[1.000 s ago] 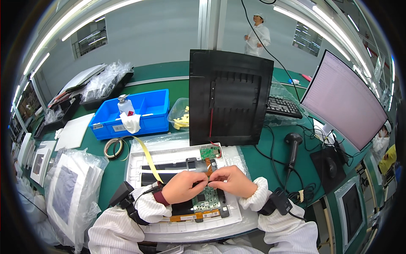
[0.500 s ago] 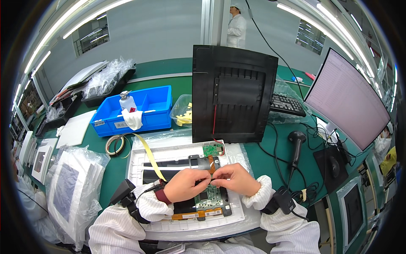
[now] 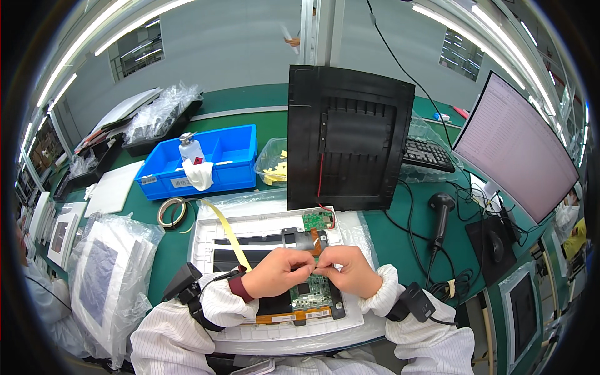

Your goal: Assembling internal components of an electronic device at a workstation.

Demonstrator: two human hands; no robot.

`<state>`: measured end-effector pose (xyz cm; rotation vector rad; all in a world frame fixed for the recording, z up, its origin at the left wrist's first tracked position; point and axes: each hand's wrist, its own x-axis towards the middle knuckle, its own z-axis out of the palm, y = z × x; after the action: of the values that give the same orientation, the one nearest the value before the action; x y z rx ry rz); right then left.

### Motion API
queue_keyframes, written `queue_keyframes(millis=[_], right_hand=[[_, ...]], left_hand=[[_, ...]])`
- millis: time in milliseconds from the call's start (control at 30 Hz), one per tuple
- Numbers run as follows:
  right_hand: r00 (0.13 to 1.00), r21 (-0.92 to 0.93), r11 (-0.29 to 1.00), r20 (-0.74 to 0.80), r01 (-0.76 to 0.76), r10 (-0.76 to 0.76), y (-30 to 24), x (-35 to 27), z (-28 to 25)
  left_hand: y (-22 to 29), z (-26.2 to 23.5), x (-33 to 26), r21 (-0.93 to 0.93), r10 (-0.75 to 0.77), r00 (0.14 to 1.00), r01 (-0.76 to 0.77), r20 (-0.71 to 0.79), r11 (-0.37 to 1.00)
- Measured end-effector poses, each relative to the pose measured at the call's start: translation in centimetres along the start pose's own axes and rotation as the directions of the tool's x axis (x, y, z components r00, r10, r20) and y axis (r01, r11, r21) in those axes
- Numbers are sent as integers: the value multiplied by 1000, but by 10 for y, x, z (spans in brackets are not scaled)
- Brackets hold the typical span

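My left hand (image 3: 279, 272) and my right hand (image 3: 347, 270) meet fingertip to fingertip over an opened white display housing (image 3: 203, 234). Both are closed in a pinch, and whatever sits between the fingers is too small and hidden to name. Just below them lies a green circuit board (image 3: 310, 295), partly covered by my hands. An orange flat cable (image 3: 315, 240) runs down toward my fingertips from a smaller green board (image 3: 317, 220). A red wire (image 3: 320, 178) links that small board to a black back cover (image 3: 353, 134) standing upright behind the housing. Yellow tape (image 3: 230, 236) stretches close to my left wrist.
Left of the housing are a tape roll (image 3: 172, 214), a blue divided bin (image 3: 200, 178) with a bottle (image 3: 190, 149), and bagged white panels (image 3: 106, 269). A tub (image 3: 272, 164) holds yellow pieces. On the right stand a barcode scanner (image 3: 440, 215), cables, a mouse (image 3: 495, 247) and a monitor (image 3: 515, 147).
My right hand's fingers have curled in more, still meeting my left fingertips. The whole view has shifted slightly. The person in the background has moved left, mostly behind the pillar.
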<state>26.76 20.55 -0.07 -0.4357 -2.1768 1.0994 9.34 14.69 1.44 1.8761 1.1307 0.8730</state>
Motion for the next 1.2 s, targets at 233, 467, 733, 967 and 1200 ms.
queue_keyframes(millis=[233,467,733,967,1200], right_hand=[[909,-122,918,-141,378,-393,-14,-3,0],[955,534,818,-61,-214,290,-14,-1,-8],[943,594,735,158,-328,293,-18,-2,-10],[911,625,662,296,-413,288,-29,-7,-4],[882,566,677,334,-470,333,-30,-6,0]], left_hand=[[-15,-23,5,-172,-229,904,177,-360,969],[14,-167,-2,852,533,679,491,-504,181],[10,-36,-14,189,-11,953,71,-302,979],[23,2,-27,-321,-132,990,107,-59,941],[18,2,-31,-339,-174,985,164,2,926]])
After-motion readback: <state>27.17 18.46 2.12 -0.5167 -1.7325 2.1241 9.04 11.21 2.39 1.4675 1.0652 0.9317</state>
